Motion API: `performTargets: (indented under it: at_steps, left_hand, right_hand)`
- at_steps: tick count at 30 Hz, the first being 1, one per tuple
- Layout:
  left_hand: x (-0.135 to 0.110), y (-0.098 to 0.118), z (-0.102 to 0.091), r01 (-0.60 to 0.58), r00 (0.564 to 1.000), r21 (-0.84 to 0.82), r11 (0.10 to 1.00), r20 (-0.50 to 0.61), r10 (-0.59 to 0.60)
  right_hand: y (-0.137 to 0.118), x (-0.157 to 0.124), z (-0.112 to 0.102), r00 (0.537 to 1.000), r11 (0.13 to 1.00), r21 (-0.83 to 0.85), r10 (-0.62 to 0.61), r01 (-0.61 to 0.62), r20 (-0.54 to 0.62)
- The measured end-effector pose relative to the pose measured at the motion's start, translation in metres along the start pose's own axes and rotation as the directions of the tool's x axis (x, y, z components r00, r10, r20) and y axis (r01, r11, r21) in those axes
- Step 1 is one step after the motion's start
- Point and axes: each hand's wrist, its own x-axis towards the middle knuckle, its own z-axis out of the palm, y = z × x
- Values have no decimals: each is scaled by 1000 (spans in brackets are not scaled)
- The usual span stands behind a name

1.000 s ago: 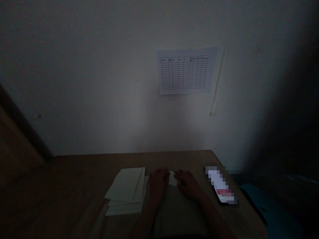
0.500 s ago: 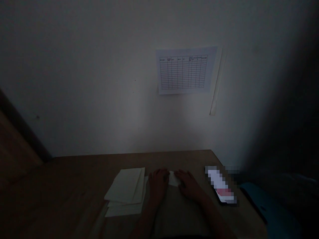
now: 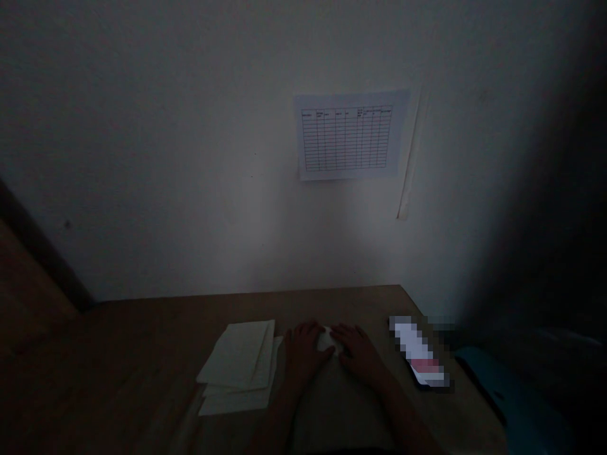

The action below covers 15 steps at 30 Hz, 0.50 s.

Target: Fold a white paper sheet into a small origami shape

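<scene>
Two hands, left [image 3: 303,354] and right [image 3: 360,354], press narrowly around seemingly folded white paper [image 3: 325,338].

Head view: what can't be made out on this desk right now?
All in the head view:
The white paper: mostly covered by the left hand and right hand, so its shape is hidden.
The smartphone: screen pixelated by blur.
The wall chart: headings too small to read.
The blue object: too dark, cut off by the bottom edge.

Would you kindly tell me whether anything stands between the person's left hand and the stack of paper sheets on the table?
Nothing visible does: the left hand sits close beside the stack of paper sheets, with only a narrow strip of wooden table between them.
</scene>
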Motion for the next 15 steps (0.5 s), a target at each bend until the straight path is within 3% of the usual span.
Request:
performTargets:
  at_steps: [15]
  left_hand:
    - [2, 2, -8, 28, 1000, -21, 999, 8, -28]
  right_hand:
    - [-1, -1, -1, 1000, 1000, -5, -8, 8, -12]
